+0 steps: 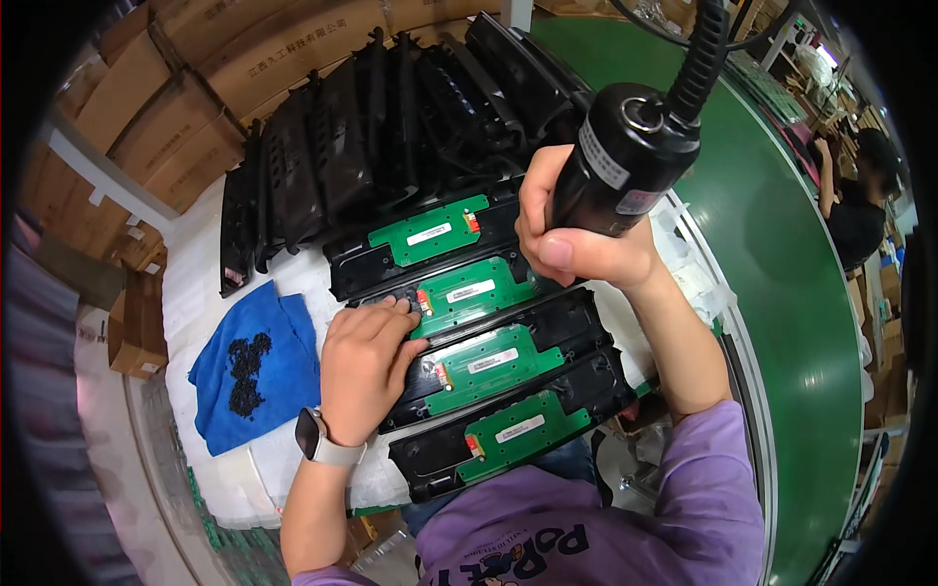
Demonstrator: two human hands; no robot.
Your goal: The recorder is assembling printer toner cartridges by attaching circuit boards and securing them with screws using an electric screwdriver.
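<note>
My right hand [586,234] is wrapped round a black electric screwdriver [625,156], held above the right end of the second panel from the back; its tip is hidden by my hand. My left hand [366,347], with a watch on its wrist, lies on the left end of that same panel, thumb apart from the fingers, beside a small red connector [424,302]. The panel is a black plastic housing carrying a green circuit board [479,291] with a white label. Similar boards sit in the rear housing [430,234] and in two nearer ones [489,361] [518,430].
A blue cloth [220,381] with a pile of small black screws [246,376] lies to the left. Several black plastic housings [342,137] stand packed behind the panels. A green work surface [782,293] curves along the right. Cardboard boxes [283,59] are stacked behind; another person [855,200] sits far right.
</note>
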